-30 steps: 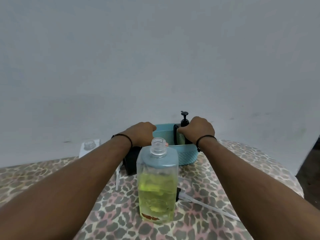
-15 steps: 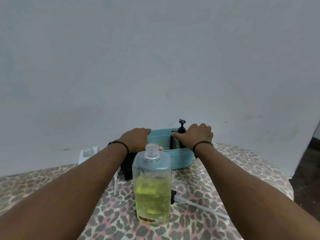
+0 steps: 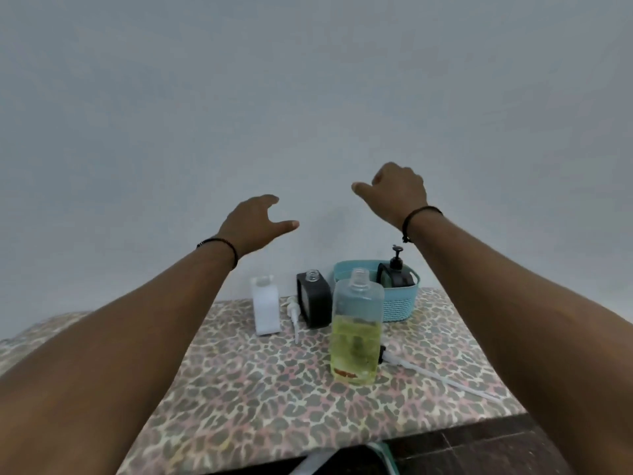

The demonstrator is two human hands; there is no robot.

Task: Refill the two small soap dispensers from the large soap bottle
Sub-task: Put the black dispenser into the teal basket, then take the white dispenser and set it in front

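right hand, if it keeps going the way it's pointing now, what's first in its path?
Probably only the wall. The right hand is raised, empty, well above the basket and bottles. Depth is unclear.

Front of table [image 3: 239, 389] open. Large soap bottle [image 3: 356, 330] blocks centre approach to basket [image 3: 400, 303] and black dispenser [image 3: 313, 299]; pump tube [image 3: 442, 375] lies across right side. White dispenser [image 3: 265, 306] reachable from left.
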